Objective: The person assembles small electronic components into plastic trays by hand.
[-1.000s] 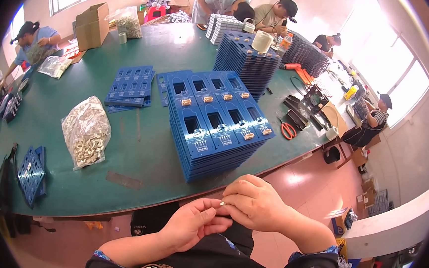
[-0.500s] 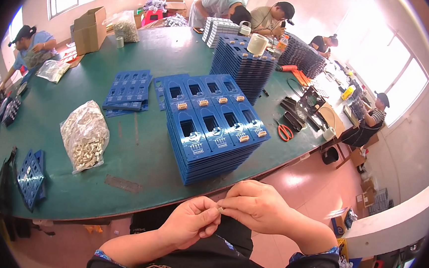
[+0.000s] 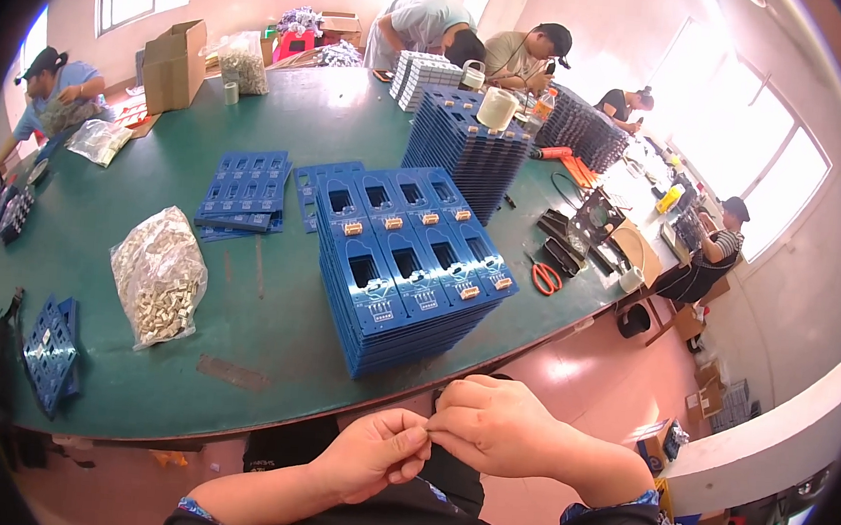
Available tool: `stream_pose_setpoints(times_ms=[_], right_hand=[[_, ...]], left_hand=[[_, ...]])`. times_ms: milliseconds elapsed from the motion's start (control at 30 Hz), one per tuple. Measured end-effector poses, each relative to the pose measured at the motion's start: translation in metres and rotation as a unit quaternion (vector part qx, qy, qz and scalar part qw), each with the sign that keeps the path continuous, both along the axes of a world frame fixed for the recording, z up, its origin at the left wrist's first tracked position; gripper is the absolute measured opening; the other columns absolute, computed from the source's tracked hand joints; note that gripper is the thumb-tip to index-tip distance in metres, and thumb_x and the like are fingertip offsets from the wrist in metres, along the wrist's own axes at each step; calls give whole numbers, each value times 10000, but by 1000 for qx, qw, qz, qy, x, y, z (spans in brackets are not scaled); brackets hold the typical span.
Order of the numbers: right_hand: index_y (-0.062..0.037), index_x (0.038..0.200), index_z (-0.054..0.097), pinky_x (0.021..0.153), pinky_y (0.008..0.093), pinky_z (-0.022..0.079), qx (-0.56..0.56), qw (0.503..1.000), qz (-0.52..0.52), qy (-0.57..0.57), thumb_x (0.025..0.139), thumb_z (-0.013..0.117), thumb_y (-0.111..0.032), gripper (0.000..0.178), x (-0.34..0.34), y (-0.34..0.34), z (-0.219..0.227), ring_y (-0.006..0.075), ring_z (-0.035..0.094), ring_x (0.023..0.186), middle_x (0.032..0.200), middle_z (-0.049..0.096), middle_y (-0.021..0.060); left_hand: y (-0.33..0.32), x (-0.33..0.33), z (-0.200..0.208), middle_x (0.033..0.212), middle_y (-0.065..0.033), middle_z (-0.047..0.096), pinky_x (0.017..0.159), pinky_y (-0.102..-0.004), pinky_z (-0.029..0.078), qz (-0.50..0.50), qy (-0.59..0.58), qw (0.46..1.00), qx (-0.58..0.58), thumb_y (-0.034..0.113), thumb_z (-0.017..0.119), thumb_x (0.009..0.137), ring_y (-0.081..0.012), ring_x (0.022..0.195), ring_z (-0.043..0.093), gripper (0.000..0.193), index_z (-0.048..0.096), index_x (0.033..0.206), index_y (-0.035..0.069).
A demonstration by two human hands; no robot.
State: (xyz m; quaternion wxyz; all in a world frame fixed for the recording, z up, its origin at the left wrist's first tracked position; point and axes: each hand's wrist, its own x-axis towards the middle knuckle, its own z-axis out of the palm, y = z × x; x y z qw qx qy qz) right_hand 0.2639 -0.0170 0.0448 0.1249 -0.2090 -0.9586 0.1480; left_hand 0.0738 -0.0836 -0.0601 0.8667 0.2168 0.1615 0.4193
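My left hand [image 3: 374, 451] and my right hand [image 3: 490, 424] are held together below the near edge of the green table [image 3: 269, 330], fingertips meeting and pinching something very small that I cannot make out. Just beyond them a tall stack of blue slotted panels [image 3: 403, 266] stands on the table, its top panel carrying small pale parts. A clear bag of small pale parts [image 3: 158, 275] lies to the left of that stack.
More blue panel stacks [image 3: 246, 190] [image 3: 468, 144] sit farther back, and a small one [image 3: 50, 354] at the near left. Orange-handled scissors [image 3: 542, 274] and black tools lie at the right. A cardboard box [image 3: 173, 65] stands at the back. Other people work around the table's far sides.
My joined hands have dropped slightly and shifted a little left, fingers still working together. The table's contents have not moved.
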Motion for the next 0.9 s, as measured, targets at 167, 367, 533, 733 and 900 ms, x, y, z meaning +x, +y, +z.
stream_pose_setpoints(times_ms=[167,367,533,733,900], right_hand=[[-75,845,677,682,382,506,139,980,-65,123,813,705,-135,74,-2,35,31,278,605,779,854,624,65],[-98,877,727,1029,443,389,167,969,-101,154,786,761,-97,97,-17,67,38,348,461,1263,1229,589,91],[-104,876,741,1065,446,364,166,971,-89,150,784,770,-121,97,-25,76,32,348,422,1329,1279,574,86],[-98,844,744,1095,511,320,159,973,-88,143,810,754,-185,94,-28,76,30,354,448,1289,1262,569,86],[-99,848,742,1096,514,322,151,974,-88,141,817,750,-190,97,-28,76,29,357,448,1291,1265,570,85]], left_hand=[[2,2,3,1023,-119,630,763,-306,540,66,48,990,-118,145,460,1042,-188,852,643,224,518,1198,-5],[2,1,-2,1187,-203,617,904,-333,578,50,55,991,-112,55,423,1033,-261,1008,675,236,476,1244,-37],[-1,-7,-12,1154,-190,639,872,-330,586,66,53,990,-108,72,448,1035,-259,984,685,213,504,1215,-26],[-1,-14,-18,1108,-179,662,840,-332,594,75,28,991,-107,71,464,1030,-264,947,699,159,533,1146,-15],[-2,-15,-18,1098,-179,666,836,-336,596,74,27,991,-107,63,463,1029,-268,944,702,144,536,1129,-9]])
